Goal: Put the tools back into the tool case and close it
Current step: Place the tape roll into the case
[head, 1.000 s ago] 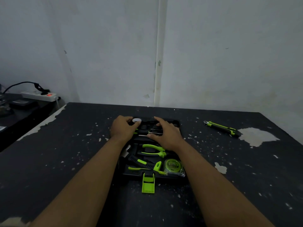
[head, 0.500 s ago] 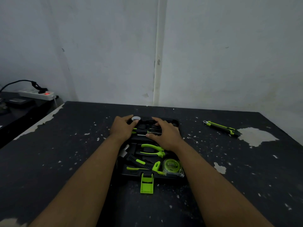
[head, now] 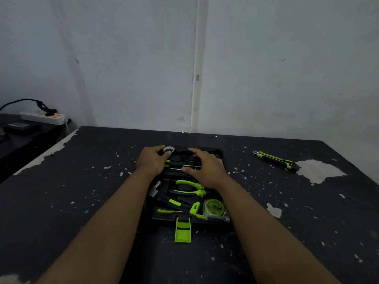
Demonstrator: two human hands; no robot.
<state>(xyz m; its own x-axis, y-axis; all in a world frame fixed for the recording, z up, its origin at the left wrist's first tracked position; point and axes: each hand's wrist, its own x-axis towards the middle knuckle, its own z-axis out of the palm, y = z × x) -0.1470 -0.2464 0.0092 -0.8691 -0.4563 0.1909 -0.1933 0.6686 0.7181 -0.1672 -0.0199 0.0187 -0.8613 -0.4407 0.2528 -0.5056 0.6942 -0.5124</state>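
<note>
A black tool case (head: 220,154) lies open in the middle of the dark table (head: 82,191), its green latch (head: 182,230) sticking out toward me. Its near part holds green-handled pliers (head: 190,187), a hammer (head: 170,202) and a green tape measure (head: 214,208). My left hand (head: 151,162) is at the far left of the case, forefinger and thumb pinching a white tape roll (head: 169,149). My right hand (head: 205,169) rests flat over the thin screwdrivers (head: 190,165) in the far part. A green and black utility knife (head: 274,160) lies on the table to the right, outside the case.
The white wall stands just behind the table's far edge. To the left, a lower dark surface carries a white power strip (head: 44,117) with a red light and a black cable. The table top is scuffed, with pale patches of missing paint (head: 320,171) at the right.
Both hands stay at the far part of the case. Only the view has shifted slightly.
</note>
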